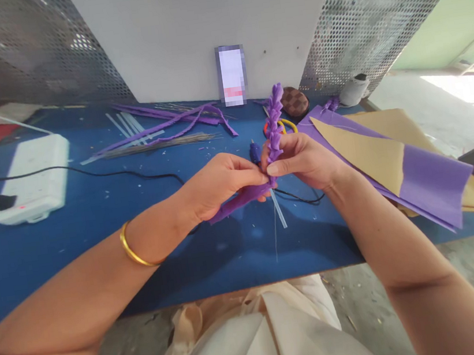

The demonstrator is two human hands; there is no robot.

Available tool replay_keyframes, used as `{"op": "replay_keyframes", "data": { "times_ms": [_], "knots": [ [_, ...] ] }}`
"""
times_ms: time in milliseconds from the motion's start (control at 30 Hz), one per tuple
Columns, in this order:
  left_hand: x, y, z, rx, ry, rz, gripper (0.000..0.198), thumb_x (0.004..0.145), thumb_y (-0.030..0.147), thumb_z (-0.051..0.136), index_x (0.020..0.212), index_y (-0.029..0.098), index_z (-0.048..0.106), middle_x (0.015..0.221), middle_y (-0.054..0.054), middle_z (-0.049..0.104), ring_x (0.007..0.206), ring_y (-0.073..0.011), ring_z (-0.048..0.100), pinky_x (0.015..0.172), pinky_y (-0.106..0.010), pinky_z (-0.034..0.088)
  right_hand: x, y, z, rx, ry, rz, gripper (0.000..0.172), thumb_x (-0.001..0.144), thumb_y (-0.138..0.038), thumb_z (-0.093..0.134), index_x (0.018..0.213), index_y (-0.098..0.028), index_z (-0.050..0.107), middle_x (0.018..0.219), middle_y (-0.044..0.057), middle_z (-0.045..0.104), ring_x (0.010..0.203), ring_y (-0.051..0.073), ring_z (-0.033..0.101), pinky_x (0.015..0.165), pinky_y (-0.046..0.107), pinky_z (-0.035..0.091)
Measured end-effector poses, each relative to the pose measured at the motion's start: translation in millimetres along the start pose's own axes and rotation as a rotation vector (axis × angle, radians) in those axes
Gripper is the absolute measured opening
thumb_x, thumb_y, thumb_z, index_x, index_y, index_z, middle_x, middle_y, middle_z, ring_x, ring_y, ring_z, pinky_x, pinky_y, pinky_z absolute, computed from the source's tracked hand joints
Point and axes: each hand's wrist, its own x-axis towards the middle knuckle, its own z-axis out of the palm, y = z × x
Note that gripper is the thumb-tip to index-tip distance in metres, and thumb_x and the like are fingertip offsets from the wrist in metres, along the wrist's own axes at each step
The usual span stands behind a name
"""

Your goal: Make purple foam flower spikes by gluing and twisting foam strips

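Here we are at the blue surface [101, 271], and the action is right at its middle: the left hand [220, 185], gold bangle [131, 246] on the wrist, and the right hand [304, 160] both have a closed grip on a purple foam flower spike [273, 132]. It's a tight, ruffled column of soft foam, standing nearly upright above the fingers, a flat purple foam strip [240, 200] trailing down-left from the left hand. The right thumb and fingers pinch the spike low on its column, and a thin clear plastic stick [278, 210] pokes out beneath.

Just behind the hands sits a small blue object [255, 152], mostly hidden, beside scissors with orange and yellow handles [280, 126]. To the right, stacked purple and tan foam sheets [433, 180] fan out with crisp, pointed corners, hanging past the surface's edge. Farther left, a white power strip [30, 178] trails a black cable [65, 172], while long purple foam strips [168, 122] lie across a bundle of thin sticks [158, 145].

Below the hands, the blue runs on to the near edge, flecked with foam crumbs, and then it's down to the concrete floor [367, 300].
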Motion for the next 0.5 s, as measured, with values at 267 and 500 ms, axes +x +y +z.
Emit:
{"op": "replay_keyframes", "data": {
  "times_ms": [267, 500],
  "knots": [
    [1, -2, 1.2, 0.052, 0.044, 0.071, 0.012, 0.066, 0.030, 0.077, 0.068, 0.018, 0.077, 0.066, -0.004, 0.071, 0.068, -0.0167, 0.064, 0.072, -0.028, 0.051, 1, 2, 8, 0.015, 0.116, 0.012, 0.022, 0.068, -0.026, 0.083, 0.073, -0.014, 0.066, 0.063, -0.003, 0.063, 0.057, 0.011, 0.060, 0.057, 0.024, 0.050],
    [-1, 0, 4.5, 0.024, 0.136, 0.065, 0.014, 0.068, 0.033, 0.075, 0.064, 0.019, 0.076, 0.064, -0.004, 0.070, 0.068, -0.0176, 0.064, 0.071, -0.028, 0.051, 1, 4, 9, 0.120, 0.073, 0.016, 0.022, 0.074, -0.031, 0.079, 0.081, -0.015, 0.067, 0.068, -0.001, 0.064, 0.060, 0.011, 0.060, 0.062, 0.026, 0.051]
  ]
}}
